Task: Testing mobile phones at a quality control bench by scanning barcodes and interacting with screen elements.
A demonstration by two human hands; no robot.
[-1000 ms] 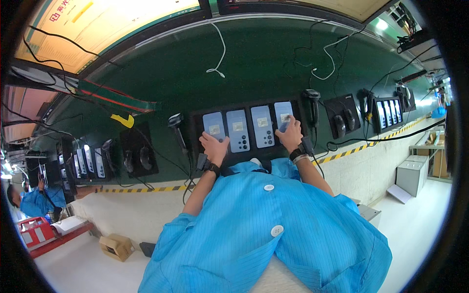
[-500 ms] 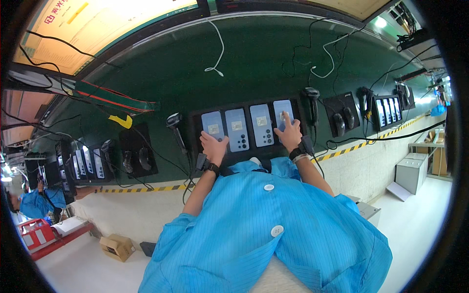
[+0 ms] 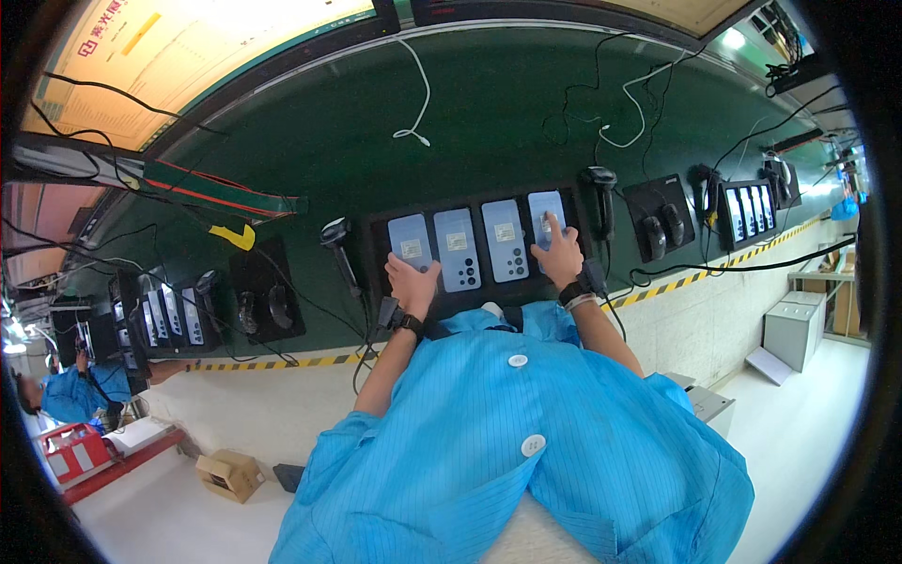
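Several pale blue smartphones lie in a row in a black tray [image 3: 575, 199], backs up, each with a small white label. My left hand [image 3: 411, 285] rests with fingers apart on the lower part of the leftmost smartphone [image 3: 408, 228]. Beside it lies a second smartphone [image 3: 457, 227], its camera lenses at the lower end, and a third smartphone [image 3: 505, 246]; neither is touched. My right hand [image 3: 564, 258] lies over the rightmost smartphone [image 3: 543, 203], index finger stretched onto its label and thumb out at its left side. The lower part of that phone is hidden. Both wrists wear black straps.
Handheld barcode scanners stand left [image 3: 336, 231] and right [image 3: 600, 179] of the tray. Computer mice sit on black pads [image 3: 676, 193] on both sides. White cables [image 3: 425, 103] lie on the green table; a monitor [image 3: 216, 56] stands far left. Another person's blue sleeve [image 3: 85, 393] shows at left.
The view has shifted very slightly. Both hands stay on the same smartphones, and the row of phones is unchanged.
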